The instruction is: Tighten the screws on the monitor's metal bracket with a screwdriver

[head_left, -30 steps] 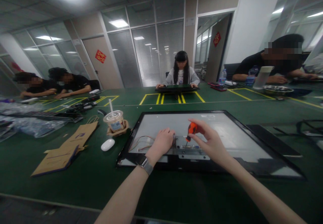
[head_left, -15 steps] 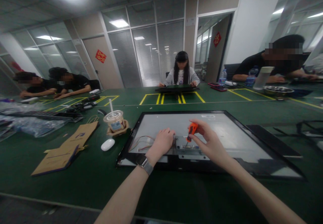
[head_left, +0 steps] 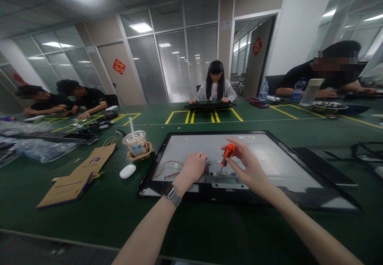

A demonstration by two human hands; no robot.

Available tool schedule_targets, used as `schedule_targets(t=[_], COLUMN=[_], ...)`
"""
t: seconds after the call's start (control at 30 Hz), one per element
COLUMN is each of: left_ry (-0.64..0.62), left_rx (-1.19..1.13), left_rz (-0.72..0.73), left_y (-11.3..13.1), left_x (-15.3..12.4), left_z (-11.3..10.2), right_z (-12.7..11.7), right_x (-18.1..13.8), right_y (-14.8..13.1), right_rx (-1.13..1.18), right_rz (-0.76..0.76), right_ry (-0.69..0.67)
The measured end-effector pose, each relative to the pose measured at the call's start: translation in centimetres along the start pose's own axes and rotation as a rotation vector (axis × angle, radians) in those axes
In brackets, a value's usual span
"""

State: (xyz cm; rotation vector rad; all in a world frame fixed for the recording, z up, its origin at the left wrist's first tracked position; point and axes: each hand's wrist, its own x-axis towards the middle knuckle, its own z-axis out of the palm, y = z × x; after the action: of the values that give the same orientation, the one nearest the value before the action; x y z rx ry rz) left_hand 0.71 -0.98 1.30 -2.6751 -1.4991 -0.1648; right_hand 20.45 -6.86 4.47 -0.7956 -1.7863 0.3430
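A flat display panel (head_left: pixel 269 165) with a black frame lies on the green table, grey back side up. At its near middle sits a metal bracket (head_left: pixel 229 180) with a small circuit board. My right hand (head_left: pixel 248 165) pinches the orange and black handle of a screwdriver (head_left: pixel 229 153), its thin shaft slanting down to the bracket. My left hand (head_left: pixel 193 166), with a watch on the wrist, is closed against the bracket's left edge; its fingertips are partly hidden. Loose thin cables (head_left: pixel 167 168) lie on the panel left of that hand.
Left of the panel are a lidded drink cup (head_left: pixel 135 144) in a cardboard holder, a white oval case (head_left: pixel 127 171) and a brown paper bag (head_left: pixel 77 173). A black flat piece (head_left: pixel 323 165) lies to the right. Several other people sit around the table.
The screwdriver's handle has turned slightly in my right fingers and its tip has shifted a little nearer to me. My left hand stays put. A person at far left has reached a hand forward.
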Motion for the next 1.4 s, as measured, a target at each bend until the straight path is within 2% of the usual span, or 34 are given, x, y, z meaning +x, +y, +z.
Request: schedule_targets(t=[0.1, 0.2, 0.33, 0.5, 0.63, 0.73, 0.87, 0.97, 1.4], left_ry=[-0.005, -0.017, -0.003, 0.001, -0.001, 0.014, 0.013, 0.016, 0.047], left_rx=[-0.004, -0.008, -0.011, 0.005, 0.011, 0.01, 0.002, -0.01, 0.001], left_rz=[0.005, -0.004, 0.003, 0.008, 0.009, 0.013, 0.022, 0.023, 0.031], left_y=[0.0, 0.1, 0.1, 0.0, -0.1, -0.2, -0.3, -0.3, -0.5], left_x=[0.0, -0.1, 0.0, 0.0, 0.1, 0.2, 0.1, 0.1, 0.1], left_z=[-0.1, -0.3, -0.2, 0.0, 0.2, 0.4, 0.5, 0.5, 1.0], right_z=[0.0, -0.1, -0.2, 0.0, -0.3, -0.6, -1.3, -1.6, -0.9], right_x=[-0.2, -0.1, 0.1, 0.0, 0.0, 0.0, 0.3, 0.5, 0.4], right_y=[-0.1, -0.1, 0.2, 0.4, 0.2, 0.3, 0.6, 0.7, 1.6], right_rx=[0.058, -0.023, -0.108, -0.016, -0.018, -0.096, -0.251, -0.343, -0.448], right_rz=[0.006, -0.005, -0.005, 0.014, -0.003, -0.002, -0.01, -0.031, -0.091], right_ry=[-0.035, -0.055, -0.012, 0.057, 0.048, 0.123, 0.309, 0.37, 0.301])
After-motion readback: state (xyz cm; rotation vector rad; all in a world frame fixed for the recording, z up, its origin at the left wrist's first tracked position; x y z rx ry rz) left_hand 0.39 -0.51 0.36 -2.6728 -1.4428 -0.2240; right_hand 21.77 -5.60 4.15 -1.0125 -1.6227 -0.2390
